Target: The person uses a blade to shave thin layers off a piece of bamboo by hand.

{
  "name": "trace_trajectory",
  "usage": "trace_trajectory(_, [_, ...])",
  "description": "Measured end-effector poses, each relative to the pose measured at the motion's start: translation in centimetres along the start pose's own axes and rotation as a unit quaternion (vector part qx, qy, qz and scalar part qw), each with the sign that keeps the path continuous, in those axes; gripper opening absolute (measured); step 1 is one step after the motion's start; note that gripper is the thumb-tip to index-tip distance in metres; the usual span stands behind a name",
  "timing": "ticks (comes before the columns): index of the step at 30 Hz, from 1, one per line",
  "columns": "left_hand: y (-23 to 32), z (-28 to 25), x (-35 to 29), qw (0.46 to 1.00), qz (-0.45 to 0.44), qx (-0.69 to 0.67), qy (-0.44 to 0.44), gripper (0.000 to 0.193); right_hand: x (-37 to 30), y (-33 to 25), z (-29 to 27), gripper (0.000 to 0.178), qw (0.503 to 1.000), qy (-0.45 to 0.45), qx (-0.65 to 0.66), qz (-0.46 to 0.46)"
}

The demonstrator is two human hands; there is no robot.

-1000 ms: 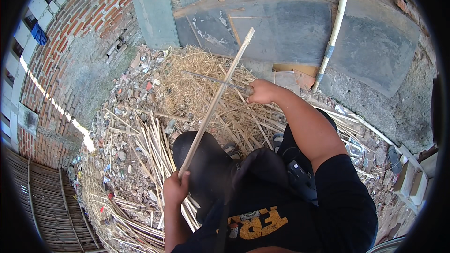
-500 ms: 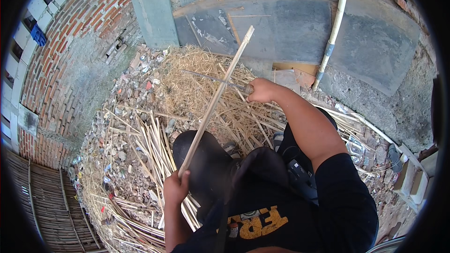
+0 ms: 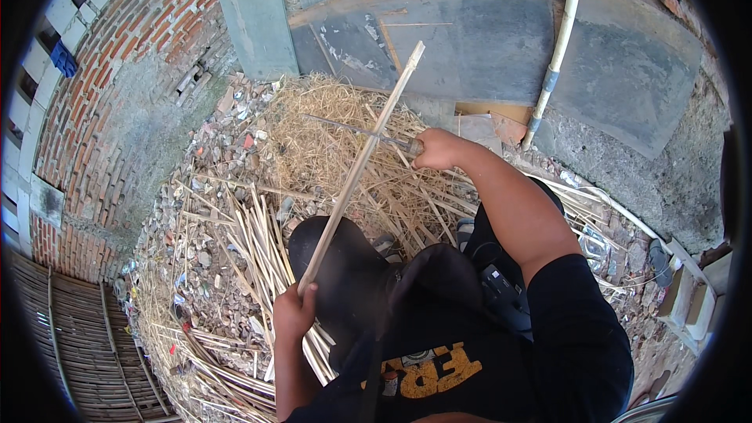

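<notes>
My left hand [image 3: 294, 312] is closed round the lower end of a long, pale bamboo strip [image 3: 338, 207], which slants up and away to the right across my knee. In my right hand [image 3: 437, 150] is the handle of a long knife [image 3: 335, 124], its thin blade pointing left. Blade and strip cross at about the strip's upper third; whether the edge touches the strip, I cannot tell. Beneath them spreads a heap of straw-coloured shavings [image 3: 309, 106]. Beside my left knee lies a bundle of split bamboo strips [image 3: 258, 239].
Stony rubble [image 3: 205, 254] covers the ground on the left, up to a worn brick wall [image 3: 102, 121]. Grey boards [image 3: 493, 47] lean along the far wall, with a white pipe [image 3: 560, 43] in front. A slatted bamboo panel [image 3: 82, 337] stands at lower left.
</notes>
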State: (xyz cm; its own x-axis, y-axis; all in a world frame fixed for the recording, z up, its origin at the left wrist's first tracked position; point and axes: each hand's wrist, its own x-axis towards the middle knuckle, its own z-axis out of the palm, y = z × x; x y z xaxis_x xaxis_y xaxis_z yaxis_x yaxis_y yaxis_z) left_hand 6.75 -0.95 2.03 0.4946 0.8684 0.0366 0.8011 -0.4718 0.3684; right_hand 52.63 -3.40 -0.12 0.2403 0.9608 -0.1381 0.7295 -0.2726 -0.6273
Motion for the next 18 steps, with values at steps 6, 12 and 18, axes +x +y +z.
trace_trajectory(6, [-0.1,0.0,0.1,1.000,-0.001,0.002,-0.004,0.047,0.1,0.0,-0.1,0.050,1.000,-0.019,-0.005,0.018])
trace_trajectory(12, [0.1,0.4,-0.2,0.999,-0.028,0.022,-0.005,0.047,-2.1,-3.4,-1.8,0.031,0.997,0.051,-0.060,-0.007])
trace_trajectory(18, [0.0,1.2,-0.5,0.999,-0.035,0.040,0.012,0.043,-3.4,-5.7,-2.0,0.027,0.992,-0.018,-0.117,-0.034])
